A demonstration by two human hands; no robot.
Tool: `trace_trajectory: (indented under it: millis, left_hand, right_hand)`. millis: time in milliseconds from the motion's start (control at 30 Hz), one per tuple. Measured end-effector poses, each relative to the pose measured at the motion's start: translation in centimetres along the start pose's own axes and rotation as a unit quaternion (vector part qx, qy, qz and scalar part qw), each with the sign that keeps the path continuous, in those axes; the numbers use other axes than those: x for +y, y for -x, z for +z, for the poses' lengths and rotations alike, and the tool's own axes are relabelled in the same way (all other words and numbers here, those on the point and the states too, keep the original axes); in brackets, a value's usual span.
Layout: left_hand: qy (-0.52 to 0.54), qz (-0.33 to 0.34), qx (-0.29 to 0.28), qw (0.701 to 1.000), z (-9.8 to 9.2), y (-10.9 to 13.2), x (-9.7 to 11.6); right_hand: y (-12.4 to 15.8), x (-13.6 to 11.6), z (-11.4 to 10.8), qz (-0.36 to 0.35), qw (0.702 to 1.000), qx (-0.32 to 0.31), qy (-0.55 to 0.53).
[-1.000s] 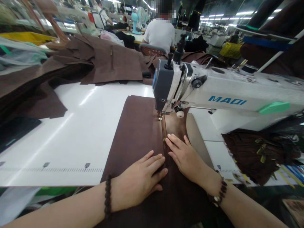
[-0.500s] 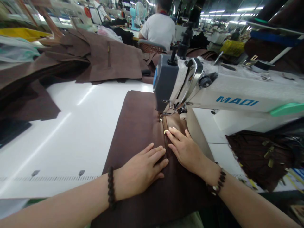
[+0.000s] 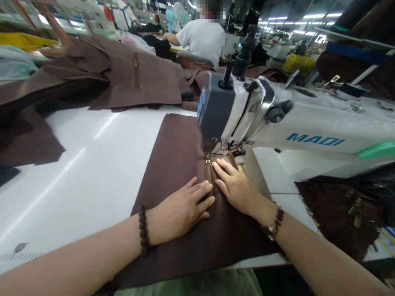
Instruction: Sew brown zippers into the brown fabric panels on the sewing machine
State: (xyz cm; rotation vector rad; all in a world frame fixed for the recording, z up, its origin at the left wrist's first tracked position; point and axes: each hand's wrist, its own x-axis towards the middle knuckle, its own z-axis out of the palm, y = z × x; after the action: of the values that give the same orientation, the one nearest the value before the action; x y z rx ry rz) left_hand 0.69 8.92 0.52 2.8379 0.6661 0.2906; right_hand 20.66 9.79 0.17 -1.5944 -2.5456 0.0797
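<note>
A dark brown leather-like panel [image 3: 173, 164] lies under the head of a sewing machine [image 3: 216, 111], with a zipper [image 3: 213, 177] running down it toward me. My left hand [image 3: 182, 209] rests flat on the panel left of the zipper, fingers stretched out. On the zipper's right side lies my right hand [image 3: 236, 185], its fingers extended and the fingertips by the brass zipper pull [image 3: 212, 164]. That pull sits right at the presser foot [image 3: 207, 159]. The needle itself is too small to make out.
More brown panels [image 3: 154, 82] are heaped at the back left, one with a zipper. Brown pieces with brass pulls [image 3: 342, 209] lie at the right. The white table [image 3: 101, 172] extends left. Ahead, a person in a white shirt [image 3: 202, 39] sits with their back to me.
The panel has slid forward under the machine, bringing the zipper pull up to the presser foot. Both hands have moved forward with it. The head view has shifted slightly.
</note>
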Motion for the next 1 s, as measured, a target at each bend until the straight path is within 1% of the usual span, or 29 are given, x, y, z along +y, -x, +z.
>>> trace_trajectory:
  millis: [167,367,533,667,800,900,1000]
  left_hand:
    - [0.012,-0.006,-0.019,1.000,-0.5,-0.7,-1.2]
    - [0.012,-0.001,-0.026,1.000,-0.7,-1.2,-2.6]
    - [0.013,0.010,-0.016,1.000,-0.5,-1.5,-4.0]
    - [0.017,0.022,-0.011,1.000,-0.5,-1.7,-4.8]
    - [0.013,0.036,0.003,0.999,-0.7,-1.8,-5.0]
    - [0.013,0.045,0.015,0.999,-0.9,-1.8,-5.0]
    - [0.013,0.049,0.015,0.999,-0.9,-1.8,-5.2]
  right_hand:
    - [-1.1,0.6,-0.1,0.005,1.000,-0.003,-0.028]
    - [-2.3,1.3,0.1,-0.003,0.999,0.032,-0.015]
    - [-3.4,1.8,-0.3,0.000,0.999,-0.010,-0.052]
    - [-3.9,2.1,-0.7,0.017,0.996,-0.037,-0.076]
    - [-4.0,2.1,-1.1,0.029,0.992,-0.057,-0.111]
    - [-4.3,2.1,-1.4,0.058,0.988,-0.090,-0.114]
    - [-4.8,2.1,-1.6,0.076,0.983,-0.124,-0.116]
